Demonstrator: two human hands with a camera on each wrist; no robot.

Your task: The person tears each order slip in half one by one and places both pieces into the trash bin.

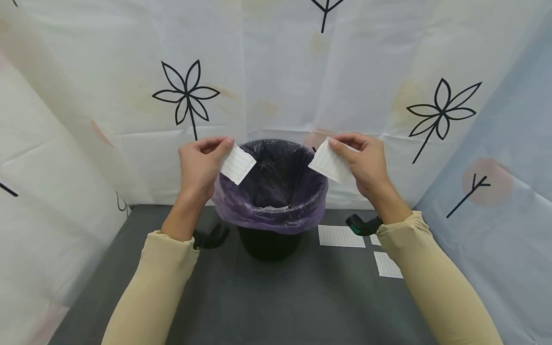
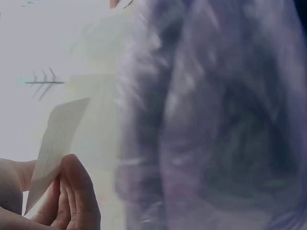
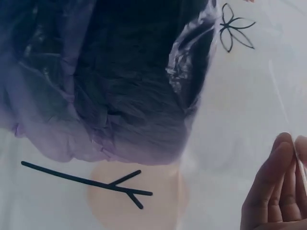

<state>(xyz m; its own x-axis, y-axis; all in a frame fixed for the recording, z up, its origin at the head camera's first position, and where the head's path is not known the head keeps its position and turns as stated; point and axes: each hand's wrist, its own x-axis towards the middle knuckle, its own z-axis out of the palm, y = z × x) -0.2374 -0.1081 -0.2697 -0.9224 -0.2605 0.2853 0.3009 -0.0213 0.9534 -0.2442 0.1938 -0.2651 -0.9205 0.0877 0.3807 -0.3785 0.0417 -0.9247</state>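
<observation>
My left hand (image 1: 201, 165) pinches a torn piece of lined white paper (image 1: 238, 164) between thumb and fingers, over the left rim of the bin. In the left wrist view that paper (image 2: 58, 136) stands nearly edge-up from the fingertips. On the other side my right hand (image 1: 364, 160) pinches a second torn piece of lined paper (image 1: 329, 162) by the bin's right rim; the right wrist view catches it as a thin edge. Between the hands stands a black bin (image 1: 269, 242) lined with a purple plastic bag (image 1: 276, 221). Some white paper (image 1: 275, 208) shows inside it.
Several lined paper pieces lie on the dark grey table (image 1: 276, 297) right of the bin, among them a wide strip (image 1: 341, 236) and a smaller piece (image 1: 388, 265) partly behind the right sleeve. A white curtain (image 1: 276, 72) with drawn flowers hangs close behind.
</observation>
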